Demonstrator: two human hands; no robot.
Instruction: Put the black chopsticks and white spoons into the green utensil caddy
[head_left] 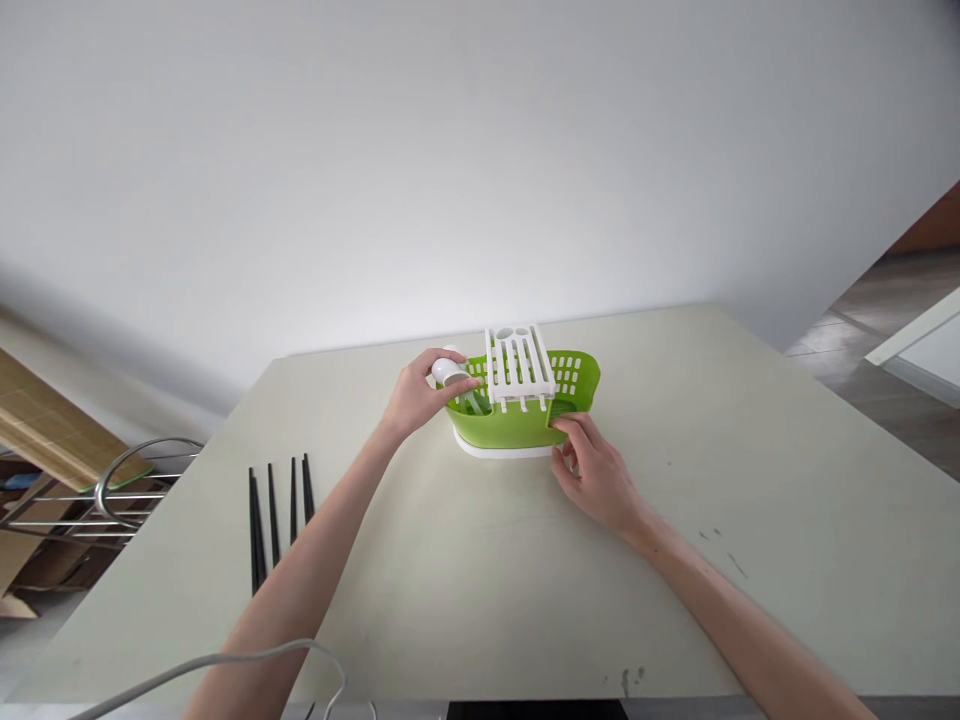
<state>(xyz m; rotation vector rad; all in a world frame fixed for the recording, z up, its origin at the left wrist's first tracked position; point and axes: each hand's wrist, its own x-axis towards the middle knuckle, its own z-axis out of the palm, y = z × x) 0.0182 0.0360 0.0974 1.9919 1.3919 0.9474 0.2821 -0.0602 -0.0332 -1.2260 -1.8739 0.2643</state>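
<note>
A green basket [510, 430] with slotted walls stands on a white base tray [499, 452] near the middle of the table. A white slatted rack [520, 365] with round holes sits across its top. My left hand [424, 393] grips a small white cup-like piece [448, 371] between thumb and fingers at the basket's left end. At the right front, my right hand [592, 465] pinches the basket's front rim, its fingertips partly hidden inside.
Several black chopsticks [273, 515] lie left of my left forearm. A grey cable [225, 658] crosses the near left. A metal rack [112, 500] and a bamboo board [60, 420] stand beyond the left edge. A pale wall rises behind the table [465, 590].
</note>
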